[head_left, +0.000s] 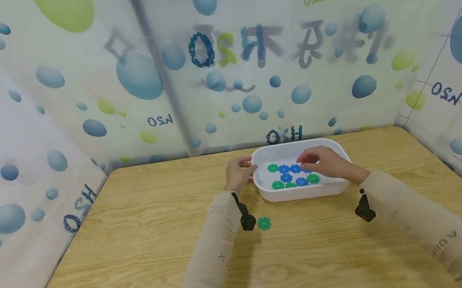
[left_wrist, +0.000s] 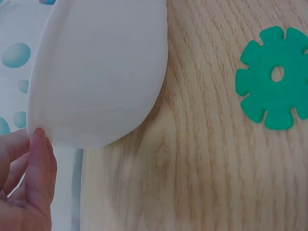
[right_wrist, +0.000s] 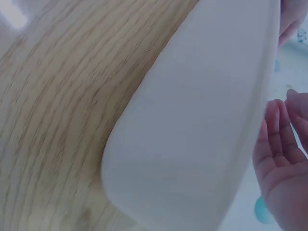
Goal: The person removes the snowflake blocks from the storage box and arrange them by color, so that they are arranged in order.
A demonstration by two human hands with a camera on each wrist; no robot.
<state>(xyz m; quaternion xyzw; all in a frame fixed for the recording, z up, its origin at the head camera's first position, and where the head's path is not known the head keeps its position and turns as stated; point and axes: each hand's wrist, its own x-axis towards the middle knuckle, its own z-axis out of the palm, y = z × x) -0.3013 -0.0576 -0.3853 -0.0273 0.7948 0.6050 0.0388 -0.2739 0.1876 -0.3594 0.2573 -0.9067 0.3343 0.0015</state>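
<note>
A white plastic tub point(head_left: 304, 192) stands near the far edge of the table, with several green and blue notched discs inside, among them a blue disc point(head_left: 286, 177) and a green disc point(head_left: 313, 178). At the tub's left end my left hand point(head_left: 238, 173) holds the rim between thumb and fingers; the left wrist view has the fingertips point(left_wrist: 39, 137) right at that rim. My right hand point(head_left: 324, 161) reaches over the tub's right side, above the blue discs. In the right wrist view its fingers point(right_wrist: 279, 139) are loosely bent, thumb close to them, nothing visible between.
One loose green disc point(head_left: 264, 223) lies on the wooden table point(head_left: 147, 240), in front of the tub and near my left wrist. Walls printed with blue and green bubbles point(head_left: 138, 76) enclose the table at the back and sides.
</note>
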